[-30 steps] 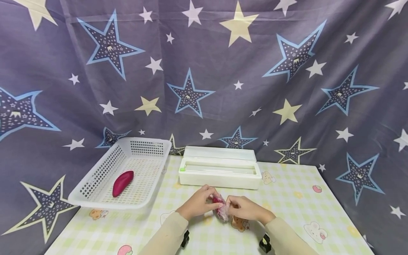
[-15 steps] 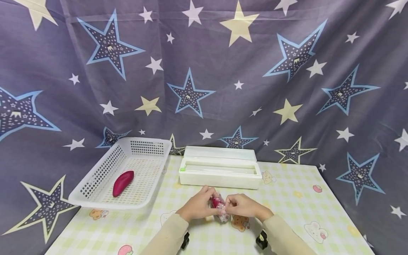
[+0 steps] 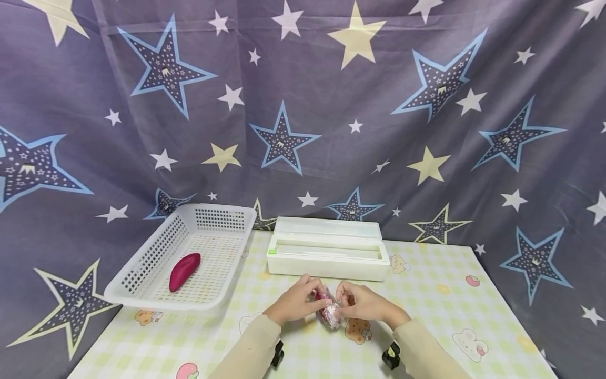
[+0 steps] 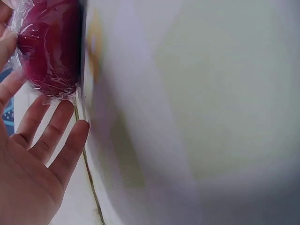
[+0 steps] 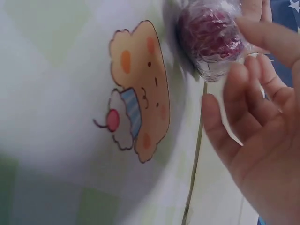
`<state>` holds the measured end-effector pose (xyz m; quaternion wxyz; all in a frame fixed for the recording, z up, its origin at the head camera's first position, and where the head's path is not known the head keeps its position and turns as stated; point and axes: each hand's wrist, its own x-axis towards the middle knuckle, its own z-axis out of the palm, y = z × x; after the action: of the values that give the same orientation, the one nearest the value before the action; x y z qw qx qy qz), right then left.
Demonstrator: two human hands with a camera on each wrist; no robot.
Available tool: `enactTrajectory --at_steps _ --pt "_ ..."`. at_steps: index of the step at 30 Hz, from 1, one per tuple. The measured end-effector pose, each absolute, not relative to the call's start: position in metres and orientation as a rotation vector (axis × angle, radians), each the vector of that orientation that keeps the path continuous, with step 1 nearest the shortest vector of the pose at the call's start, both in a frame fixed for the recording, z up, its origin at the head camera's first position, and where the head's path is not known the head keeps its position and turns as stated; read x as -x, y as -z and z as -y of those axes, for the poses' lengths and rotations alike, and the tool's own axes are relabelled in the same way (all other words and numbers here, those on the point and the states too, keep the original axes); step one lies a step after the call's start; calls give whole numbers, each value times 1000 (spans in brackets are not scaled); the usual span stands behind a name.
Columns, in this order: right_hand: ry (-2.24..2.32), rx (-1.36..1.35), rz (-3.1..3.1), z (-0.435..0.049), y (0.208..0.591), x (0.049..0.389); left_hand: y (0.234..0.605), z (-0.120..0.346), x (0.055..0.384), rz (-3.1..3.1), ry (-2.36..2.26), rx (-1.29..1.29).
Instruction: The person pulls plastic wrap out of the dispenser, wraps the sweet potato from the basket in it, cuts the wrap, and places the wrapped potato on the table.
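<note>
Film-sealing, I judge | my left hand: fingers pinch the film-wrapped red piece, nearer than the white box | my right hand: thumb touching it, fingers loose | next probably calls for pressing film flat

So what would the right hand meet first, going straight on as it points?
Probably the dark-red, rounded object in clear plastic wrap; whether the right hand touches it is unclear.

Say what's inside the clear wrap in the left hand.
A dark red object shows through the clear wrap. Hidden: its underside and whatever the left hand covers. Crinkles in the wrap blur its surface, so I can't tell exactly what it is.
</note>
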<state>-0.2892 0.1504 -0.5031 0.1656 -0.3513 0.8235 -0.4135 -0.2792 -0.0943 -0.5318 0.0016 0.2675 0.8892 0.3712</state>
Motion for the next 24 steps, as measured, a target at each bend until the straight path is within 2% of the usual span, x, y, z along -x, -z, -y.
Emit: enactTrajectory --at_steps 8,17,24 --pt "1225 1112 -2442 -153 504 278 527 93 281 -2817 -1156 -894" --pt "1343 1009 -2349 -152 512 280 531 91 286 -2827 -1195 -901" --pt "1403 1035 -2273 -153 518 284 533 92 286 -2806 -1317 -972"
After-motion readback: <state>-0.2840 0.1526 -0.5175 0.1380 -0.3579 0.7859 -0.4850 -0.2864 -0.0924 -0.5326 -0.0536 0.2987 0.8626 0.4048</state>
